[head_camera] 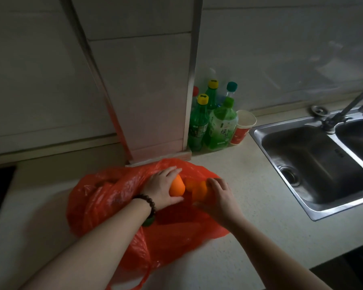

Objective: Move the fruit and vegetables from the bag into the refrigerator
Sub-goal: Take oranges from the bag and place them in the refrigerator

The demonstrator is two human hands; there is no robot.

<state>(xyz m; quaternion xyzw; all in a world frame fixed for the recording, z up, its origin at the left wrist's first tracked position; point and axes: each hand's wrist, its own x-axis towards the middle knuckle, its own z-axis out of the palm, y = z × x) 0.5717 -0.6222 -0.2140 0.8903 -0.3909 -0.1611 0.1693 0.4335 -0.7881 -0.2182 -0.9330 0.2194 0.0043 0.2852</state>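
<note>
On the speckled bench [260,185], a crinkly red plastic bag [105,197] lies open; left grip [162,188] clasps a smooth orange [177,186], right grip [217,197] clasps another orange [199,190].

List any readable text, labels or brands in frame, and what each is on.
"绿茶": white characters on the green tea bottle.
Dark green bottle: label print too small and blurred to read.
Red and white paper cup: pattern only, no legible text.
Yellow caps: dark marks, unreadable.
Red bag: no print visible.
</note>
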